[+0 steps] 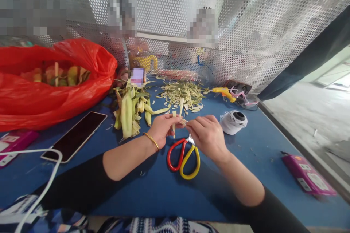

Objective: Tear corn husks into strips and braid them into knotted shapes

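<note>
Nearest: patterned fabric (pixel 169 225) at the edge of the blue tabletop (pixel 136 189), white cable (pixel 55 171) looping over the left side. Magenta power strip (pixel 308 174) lies near the right edge, a second one (pixel 19 143) at far left. Scissors (pixel 183 156) lie between the forearms, one handle red, one yellow, loops toward the wearer, blades partly hidden by the right hand (pixel 209 134). Dark-screened phone (pixel 75 136) lies at a slant left of the left forearm. Left hand (pixel 161 127), gold bangle (pixel 151 141) on the wrist, has its grip closed on pale strips (pixel 174 123), thumb over fingers; one strip stands upright, another leans above it. Right grip is pinched at the right end of the same strips; fingertips partly hidden. So the strips are up between both hands, just past the scissors. White thread spool (pixel 231 124) sits just right of the right hand. Beyond: bundle of green-yellow husks (pixel 127 114) left, loose heap of shreds (pixel 183 94) centre, red plastic bag (pixel 93 58) of husk pieces far left. Yellow glue gun (pixel 224 93) beside pink-framed glasses (pixel 246 98) at back right. Behind everything, perforated sheet (pixel 169 3); people dimly visible through it.
</note>
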{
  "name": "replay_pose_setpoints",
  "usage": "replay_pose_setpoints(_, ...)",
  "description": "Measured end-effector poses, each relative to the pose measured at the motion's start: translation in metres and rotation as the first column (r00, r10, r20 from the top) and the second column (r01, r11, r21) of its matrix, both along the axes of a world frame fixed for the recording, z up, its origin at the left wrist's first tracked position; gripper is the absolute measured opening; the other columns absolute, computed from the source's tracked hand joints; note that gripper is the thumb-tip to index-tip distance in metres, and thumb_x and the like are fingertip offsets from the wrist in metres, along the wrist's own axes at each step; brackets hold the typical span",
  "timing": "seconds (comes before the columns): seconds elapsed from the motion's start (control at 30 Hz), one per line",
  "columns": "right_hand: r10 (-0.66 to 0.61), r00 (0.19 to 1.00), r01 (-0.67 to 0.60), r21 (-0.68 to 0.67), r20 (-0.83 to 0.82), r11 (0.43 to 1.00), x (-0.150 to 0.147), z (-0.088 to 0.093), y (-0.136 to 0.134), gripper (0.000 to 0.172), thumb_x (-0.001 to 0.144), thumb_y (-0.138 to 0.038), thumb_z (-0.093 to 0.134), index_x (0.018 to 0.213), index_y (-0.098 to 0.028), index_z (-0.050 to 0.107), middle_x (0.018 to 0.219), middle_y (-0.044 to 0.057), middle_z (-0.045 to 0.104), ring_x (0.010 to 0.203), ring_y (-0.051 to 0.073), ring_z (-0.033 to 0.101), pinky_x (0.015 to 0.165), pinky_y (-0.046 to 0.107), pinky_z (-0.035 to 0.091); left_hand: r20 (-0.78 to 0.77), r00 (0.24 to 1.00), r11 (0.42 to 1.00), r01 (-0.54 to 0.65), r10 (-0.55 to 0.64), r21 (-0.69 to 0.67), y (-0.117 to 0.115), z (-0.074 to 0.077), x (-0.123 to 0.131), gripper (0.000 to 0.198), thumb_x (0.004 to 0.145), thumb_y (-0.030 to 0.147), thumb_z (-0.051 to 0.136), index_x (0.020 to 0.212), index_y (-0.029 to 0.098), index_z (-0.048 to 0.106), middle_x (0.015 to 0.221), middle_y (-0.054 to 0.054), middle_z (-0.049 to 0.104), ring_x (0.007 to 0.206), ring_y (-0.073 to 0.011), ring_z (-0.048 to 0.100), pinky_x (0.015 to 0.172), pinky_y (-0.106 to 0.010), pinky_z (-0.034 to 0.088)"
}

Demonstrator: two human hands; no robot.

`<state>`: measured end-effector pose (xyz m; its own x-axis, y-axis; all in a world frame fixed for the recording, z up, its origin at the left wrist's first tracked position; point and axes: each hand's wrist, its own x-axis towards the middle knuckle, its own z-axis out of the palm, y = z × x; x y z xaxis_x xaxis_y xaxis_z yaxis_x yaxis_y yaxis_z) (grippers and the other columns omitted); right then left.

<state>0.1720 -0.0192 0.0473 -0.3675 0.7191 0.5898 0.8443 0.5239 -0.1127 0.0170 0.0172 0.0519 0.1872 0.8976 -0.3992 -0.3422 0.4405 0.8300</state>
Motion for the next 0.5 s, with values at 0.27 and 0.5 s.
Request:
replay_pose_setpoints(0.27,-0.382,0.582,-0.296,-0.625,-0.718,0.722,-0.017,-0.016,0.005,0.035,0.08,-0.052,0.06,0.075,-0.018,0.068,0.06,-0.001,0.062,0.053,0.011,0.05,0.049,0.022,0.036,-0.001,1.0,0.997,-0.006,0.006,0.083,0.0,-0.003,0.001,0.009,0.063,0.018,0.076,0.068,0.014,0.07,0.072,-0.007,0.073,0.054,-0.01,0.061,0.037,-0.015,0.029)
replay_pose_setpoints(0.5,-0.455,0.038,-0.336,-0.44,-0.89,0.833,-0.012,-0.013,0.01,0.03,0.068,-0.046,0.074,0.079,-0.019,0.069,0.074,0.003,0.07,0.069,0.015,0.064,0.062,0.026,0.048,-0.11,0.983,0.978,0.16,-0.146,0.135,-0.005,-0.002,0.001,0.004,0.069,0.015,0.071,0.072,0.013,0.072,0.073,-0.008,0.074,0.053,-0.009,0.058,0.036,-0.015,0.028)
